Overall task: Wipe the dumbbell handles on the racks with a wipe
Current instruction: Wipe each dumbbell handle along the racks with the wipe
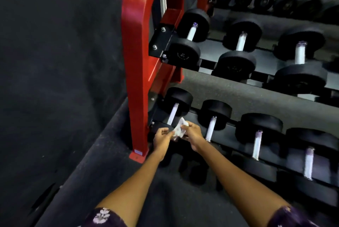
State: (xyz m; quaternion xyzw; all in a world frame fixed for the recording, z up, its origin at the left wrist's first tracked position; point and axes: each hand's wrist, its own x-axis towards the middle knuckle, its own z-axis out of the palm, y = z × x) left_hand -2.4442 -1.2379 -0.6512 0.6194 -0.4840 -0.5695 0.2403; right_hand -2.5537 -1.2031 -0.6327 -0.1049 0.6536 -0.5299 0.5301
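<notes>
A crumpled white wipe (pixel 179 130) is pinched between both my hands, just in front of the lower rack's leftmost dumbbell. My left hand (pixel 162 137) holds its left edge and my right hand (pixel 192 133) grips its right side. That dumbbell's pale handle (pixel 172 114) rises just above the wipe, apart from it. More black dumbbells with pale handles run rightwards along the lower rack (pixel 211 127) and the upper rack (pixel 241 41).
The rack's red upright post (pixel 136 72) stands just left of my hands, with its foot plate (pixel 136 156) on the dark rubber floor. A dark wall fills the left. Another rack of dumbbells (pixel 286 3) sits at the back right.
</notes>
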